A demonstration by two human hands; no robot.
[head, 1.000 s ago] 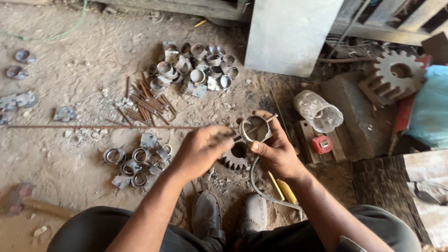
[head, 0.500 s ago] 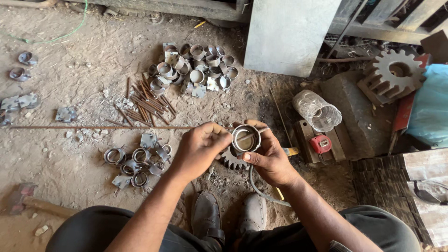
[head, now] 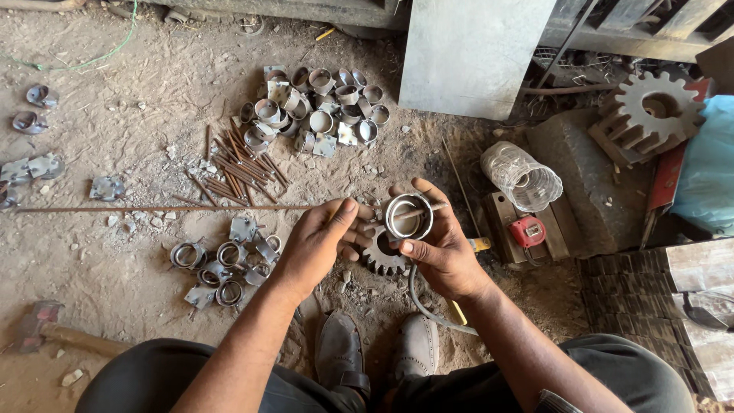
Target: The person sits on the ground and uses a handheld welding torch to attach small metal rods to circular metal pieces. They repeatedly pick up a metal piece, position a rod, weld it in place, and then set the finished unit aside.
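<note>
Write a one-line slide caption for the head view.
Seated on a dirt floor, a person's two hands hold a metal ring above a small gear, ring piles nearby.

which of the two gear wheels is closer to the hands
The small dark gear on the ground just under the hands, partly hidden by them. The big pale gear sits far off at the upper right.
</note>
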